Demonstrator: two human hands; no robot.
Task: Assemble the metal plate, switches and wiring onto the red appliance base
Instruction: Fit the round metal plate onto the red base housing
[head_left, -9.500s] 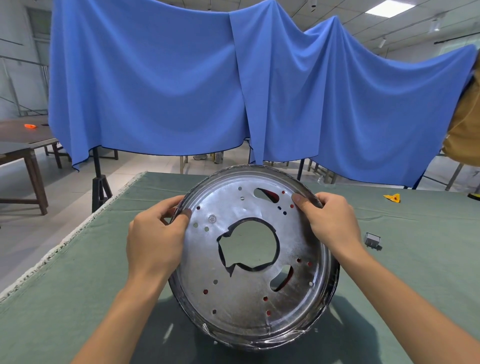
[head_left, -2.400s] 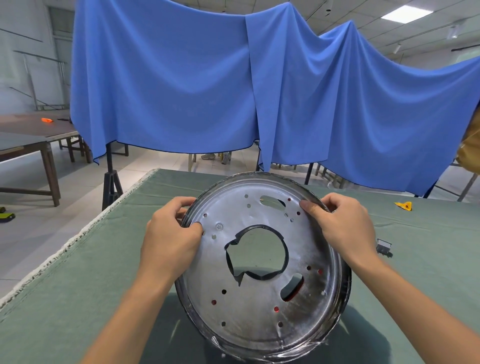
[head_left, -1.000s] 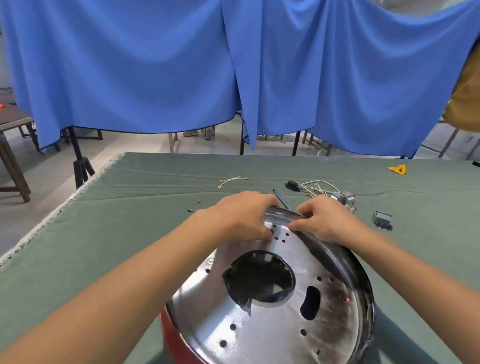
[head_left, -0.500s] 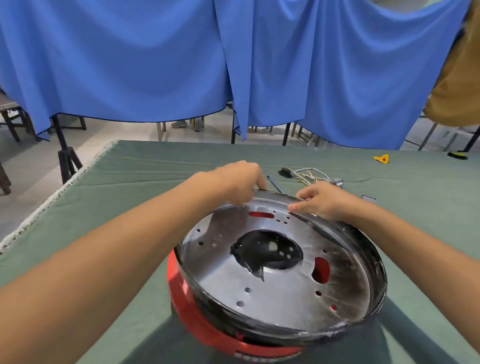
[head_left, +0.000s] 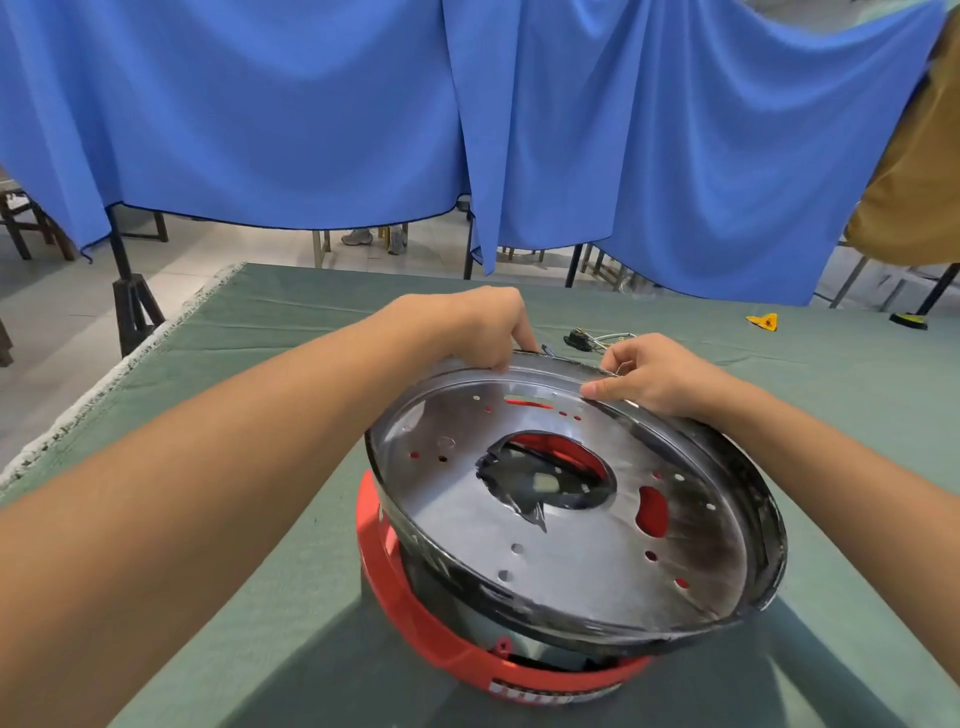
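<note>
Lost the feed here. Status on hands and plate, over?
Both hands grip plate's far rim: left, right. Plate tilted over red base, not seated. Wiring loose beyond, clear.

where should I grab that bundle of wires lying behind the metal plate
Take the wire bundle by its loose pale loops, coming from above on the far side of the metal plate. The dark connector end lies flat on the table and offers less to pinch, though the plate's rim partly hides the bundle.

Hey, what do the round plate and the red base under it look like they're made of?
Metal plate: looks like thin stamped steel, shiny with dark smudges; it reflects light and has punched holes. Red appliance base: probably moulded plastic, smooth, evenly coloured, with a soft gloss.
</note>
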